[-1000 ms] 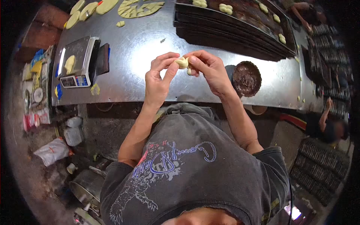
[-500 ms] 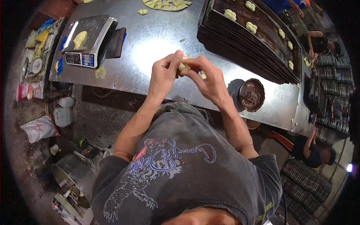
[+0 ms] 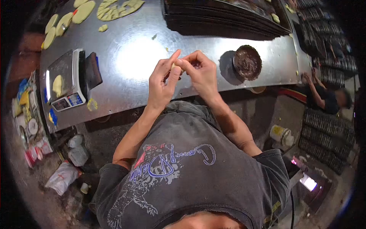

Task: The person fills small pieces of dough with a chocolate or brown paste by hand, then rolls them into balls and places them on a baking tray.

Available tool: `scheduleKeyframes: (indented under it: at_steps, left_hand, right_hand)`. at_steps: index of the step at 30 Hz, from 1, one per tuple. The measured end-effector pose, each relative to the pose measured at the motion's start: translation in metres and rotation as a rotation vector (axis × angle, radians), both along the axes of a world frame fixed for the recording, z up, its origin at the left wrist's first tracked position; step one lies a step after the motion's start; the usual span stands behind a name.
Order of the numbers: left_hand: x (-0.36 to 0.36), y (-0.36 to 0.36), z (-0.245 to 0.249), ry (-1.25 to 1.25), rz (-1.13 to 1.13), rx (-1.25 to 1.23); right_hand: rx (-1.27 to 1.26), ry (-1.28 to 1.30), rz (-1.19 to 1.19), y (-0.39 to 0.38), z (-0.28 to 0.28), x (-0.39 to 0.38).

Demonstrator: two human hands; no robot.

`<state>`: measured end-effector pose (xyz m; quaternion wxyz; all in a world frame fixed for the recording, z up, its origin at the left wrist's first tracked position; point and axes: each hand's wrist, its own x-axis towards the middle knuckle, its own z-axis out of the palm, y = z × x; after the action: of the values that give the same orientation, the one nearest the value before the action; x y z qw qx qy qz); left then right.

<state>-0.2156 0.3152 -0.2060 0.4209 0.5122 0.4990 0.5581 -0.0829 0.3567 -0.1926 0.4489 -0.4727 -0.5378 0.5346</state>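
Note:
My left hand (image 3: 162, 84) and my right hand (image 3: 201, 76) meet over the front part of a metal table (image 3: 126, 84). Between their thumbs and fingertips is a small piece of pale dough (image 3: 175, 66), mostly covered by the fingers. Both hands are closed on it. To the right of my right hand sits a round fluted pan (image 3: 248, 63) with a dark brown inside. Farther back on the left lies a small dough lump (image 3: 103, 28), near a flat dough round cut into pieces (image 3: 120, 10).
A digital scale (image 3: 72, 100) holding a dough piece (image 3: 57, 84) stands at the left. Several flat dough rounds (image 3: 84, 11) lie behind it. Stacked dark baking trays (image 3: 225, 24) occupy the back right. A co-worker (image 3: 324, 97) is beyond the table's right end.
The view has turned, so the scale appears lower and the trays higher. My hands stay together, but their fingers have shifted and now cover more of the dough.

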Motion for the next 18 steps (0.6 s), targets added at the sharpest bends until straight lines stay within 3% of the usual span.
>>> scheduleKeyframes:
  at_steps: [4,5,12,14,16,18]
  left_hand:
    - [0.031,0.012,-0.002,-0.372,0.031,-0.107]
    - [0.033,0.013,-0.003,-0.36,-0.01,-0.166]
    - [0.066,0.006,-0.018,-0.235,-0.143,-0.372]
    - [0.077,0.0,-0.031,-0.274,-0.166,-0.362]
    - [0.089,-0.003,-0.033,-0.252,-0.168,-0.401]
    - [0.093,-0.005,-0.053,-0.199,-0.207,-0.52]
  right_hand:
    - [0.357,-0.162,-0.029,-0.016,0.0,0.019]
    - [0.477,-0.203,-0.006,-0.02,0.002,0.022]
    - [0.584,-0.399,-0.047,-0.007,-0.023,0.065]
    - [-0.175,0.03,0.116,0.001,-0.022,0.08]
    - [-0.523,0.368,0.165,0.008,-0.039,0.092]
    - [-0.504,0.174,0.184,0.003,-0.061,0.103]
